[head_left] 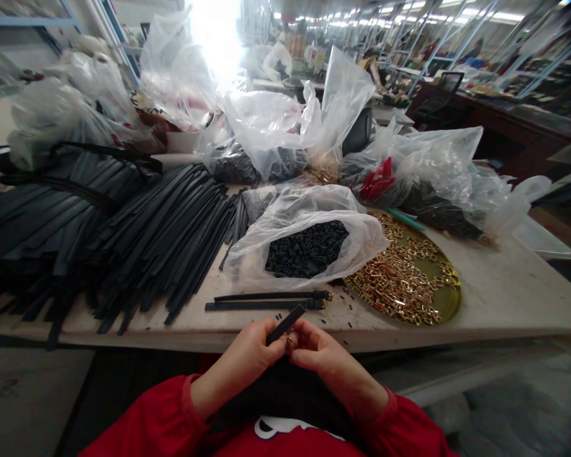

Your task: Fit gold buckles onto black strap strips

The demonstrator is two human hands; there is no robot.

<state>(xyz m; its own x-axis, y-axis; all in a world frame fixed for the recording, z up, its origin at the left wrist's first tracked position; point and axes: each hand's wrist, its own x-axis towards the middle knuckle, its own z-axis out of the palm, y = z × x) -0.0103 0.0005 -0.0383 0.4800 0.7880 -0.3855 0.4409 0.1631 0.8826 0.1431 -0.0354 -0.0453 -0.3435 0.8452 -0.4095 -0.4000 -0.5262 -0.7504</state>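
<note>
My left hand (247, 358) pinches a black strap (285, 324) near its end, just below the table's front edge. My right hand (321, 358) is closed close against it, fingertips touching the strap's end and a small gold piece (290, 343) between the hands. Two finished black straps (266, 300) lie side by side on the table right ahead of my hands. Behind them an open clear bag of small black loops (307, 249) sits beside a round tray (452, 301) heaped with gold buckles (400, 279).
A big pile of black straps (99, 222) covers the table's left half. Several clear plastic bags (271, 127) of parts crowd the back, one holding red pieces (377, 179). Small black bits litter the table edge (504, 330). Shelving and other workbenches stand beyond.
</note>
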